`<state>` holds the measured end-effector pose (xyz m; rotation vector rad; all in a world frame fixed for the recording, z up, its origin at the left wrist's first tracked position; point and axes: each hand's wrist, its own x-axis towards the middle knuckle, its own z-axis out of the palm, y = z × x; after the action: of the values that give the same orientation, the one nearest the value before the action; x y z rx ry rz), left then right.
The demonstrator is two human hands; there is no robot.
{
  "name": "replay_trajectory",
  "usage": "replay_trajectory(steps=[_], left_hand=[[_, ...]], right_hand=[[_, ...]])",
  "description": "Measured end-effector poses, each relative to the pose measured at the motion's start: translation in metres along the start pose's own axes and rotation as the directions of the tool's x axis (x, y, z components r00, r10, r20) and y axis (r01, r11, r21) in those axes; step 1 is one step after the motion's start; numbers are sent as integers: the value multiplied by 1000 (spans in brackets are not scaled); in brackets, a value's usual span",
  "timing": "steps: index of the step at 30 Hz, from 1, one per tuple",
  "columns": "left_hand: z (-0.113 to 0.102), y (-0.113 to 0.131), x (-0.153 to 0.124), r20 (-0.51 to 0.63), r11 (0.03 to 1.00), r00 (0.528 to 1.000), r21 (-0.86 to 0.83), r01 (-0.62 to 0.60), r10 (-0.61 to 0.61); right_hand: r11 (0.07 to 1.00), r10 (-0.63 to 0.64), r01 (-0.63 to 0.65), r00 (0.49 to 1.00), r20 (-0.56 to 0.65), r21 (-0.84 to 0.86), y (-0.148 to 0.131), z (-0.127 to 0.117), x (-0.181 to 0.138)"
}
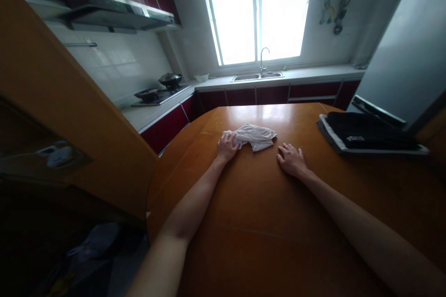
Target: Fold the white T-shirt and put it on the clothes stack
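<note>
A crumpled white cloth (256, 135) lies on the brown wooden table (258, 199), toward its far side. My left hand (227, 147) is at the cloth's left end, its fingers curled over the fabric and its thumb along the near edge. Part of the cloth under those fingers is hidden. To the right of the cloth and apart from it, my right hand (291, 160) rests palm down on the tabletop, fingers spread and holding nothing.
A stack of flat dark items (369, 132) with a pale layer sits on the table's right side. Beyond the table are a counter with a sink (258, 76) and a stove with pans (148, 95). A wooden partition (87, 116) stands close on the left.
</note>
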<state>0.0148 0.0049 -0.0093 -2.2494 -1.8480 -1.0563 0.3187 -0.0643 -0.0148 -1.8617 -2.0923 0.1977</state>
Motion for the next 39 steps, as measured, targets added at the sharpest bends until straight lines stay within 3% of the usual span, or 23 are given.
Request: replay_trajectory(steps=[4, 11, 18, 26, 28, 31, 36, 39], left_hand=[[4, -9, 2, 98, 989, 993, -140, -51, 65], [1, -1, 1, 138, 958, 985, -278, -66, 108], [5, 1, -1, 224, 885, 954, -460, -78, 200], [-5, 14, -5, 243, 765, 917, -637, -93, 315], [-10, 19, -6, 224, 788, 943, -612, -61, 247], [-13, 21, -4, 134, 898, 981, -434, -71, 142], [-8, 15, 2, -55, 968, 991, -215, -129, 120], [2, 7, 4, 8, 966, 998, -249, -63, 67]], right_hand=[[1000, -7, 7, 1000, -1, -12, 1, 1, 1], [1000, -5, 5, 1000, -15, 19, 1, 3, 0], [979, 51, 12, 951, -305, 202, 7, 3, 7], [966, -44, 117, 953, -301, 229, 5, 1, 6], [959, -98, 171, 948, -302, 227, 4, 1, 6], [946, -163, 230, 947, -278, 228, 3, 0, 6], [948, -166, 226, 953, -255, 224, 1, -4, 5], [957, -146, 198, 960, -240, 212, 0, -3, 3]])
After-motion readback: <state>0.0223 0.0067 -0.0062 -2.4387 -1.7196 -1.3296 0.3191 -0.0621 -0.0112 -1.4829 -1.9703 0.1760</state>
